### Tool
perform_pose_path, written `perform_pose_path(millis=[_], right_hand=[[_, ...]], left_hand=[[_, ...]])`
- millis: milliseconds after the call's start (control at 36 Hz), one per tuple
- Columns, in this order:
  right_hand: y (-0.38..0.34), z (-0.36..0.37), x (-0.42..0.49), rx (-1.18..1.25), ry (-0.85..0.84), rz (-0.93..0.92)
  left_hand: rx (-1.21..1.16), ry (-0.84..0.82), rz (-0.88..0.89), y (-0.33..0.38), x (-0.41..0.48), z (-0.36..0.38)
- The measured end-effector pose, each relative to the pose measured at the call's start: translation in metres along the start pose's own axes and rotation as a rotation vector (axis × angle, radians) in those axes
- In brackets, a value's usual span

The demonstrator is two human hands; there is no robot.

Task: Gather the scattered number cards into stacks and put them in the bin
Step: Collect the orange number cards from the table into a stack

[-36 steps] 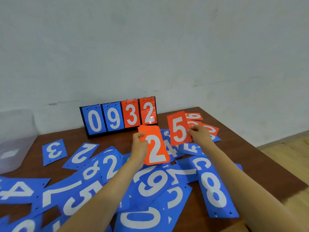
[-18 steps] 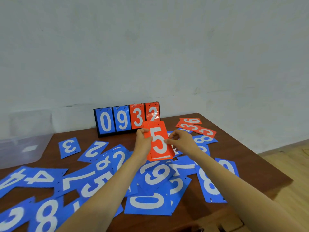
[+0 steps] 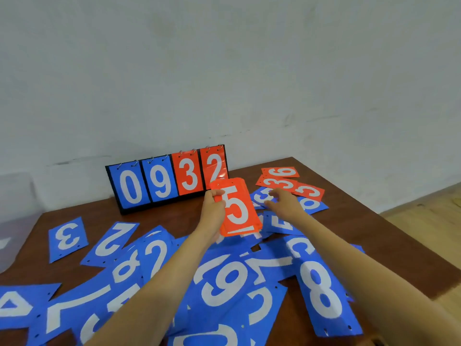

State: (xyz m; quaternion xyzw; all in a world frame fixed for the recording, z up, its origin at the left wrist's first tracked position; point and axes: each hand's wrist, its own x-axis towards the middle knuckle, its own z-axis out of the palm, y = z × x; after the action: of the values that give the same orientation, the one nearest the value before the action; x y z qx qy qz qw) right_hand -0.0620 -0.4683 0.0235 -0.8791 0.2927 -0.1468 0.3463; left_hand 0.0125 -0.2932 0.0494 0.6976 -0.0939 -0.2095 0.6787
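over the brown table (image 3: pixel 159 216): left hand (image 3: pixel 214 213) grips an orange card stack (image 3: pixel 239 211), "5" on top.
right hand (image 3: pixel 284 204), fingers loosely spread and holding nothing, hovers over scattered blue cards (image 3: pixel 319 290), near three loose orange cards (image 3: pixel 290 183). a flip scoreboard (image 3: pixel 167 182) behind shows four digits, 0 9 3 2. the stack's count cannot be told; many blue cards overlap; the clear bin (image 3: pixel 12 216) is cut off at left.

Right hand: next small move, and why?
Probably reach forward to the orange 3 card and pinch it up. The right hand hovers open and empty just short of it, while the left hand holds the orange stack, 5 on top.
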Motion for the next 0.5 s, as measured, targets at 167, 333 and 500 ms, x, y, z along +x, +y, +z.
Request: perform_pose_path(millis=[167,333,500], right_hand=[[0.032,0.012,0.072,-0.210,-0.001,-0.009],[0.048,0.023,0.127,-0.416,-0.040,0.063],[0.065,0.027,0.153,-0.438,-0.112,0.163]], left_hand=[[0.087,-0.007,-0.029,-0.010,0.047,0.013],[0.078,-0.028,-0.041,-0.019,0.084,0.020],[0.066,-0.026,-0.033,-0.025,0.104,0.023]])
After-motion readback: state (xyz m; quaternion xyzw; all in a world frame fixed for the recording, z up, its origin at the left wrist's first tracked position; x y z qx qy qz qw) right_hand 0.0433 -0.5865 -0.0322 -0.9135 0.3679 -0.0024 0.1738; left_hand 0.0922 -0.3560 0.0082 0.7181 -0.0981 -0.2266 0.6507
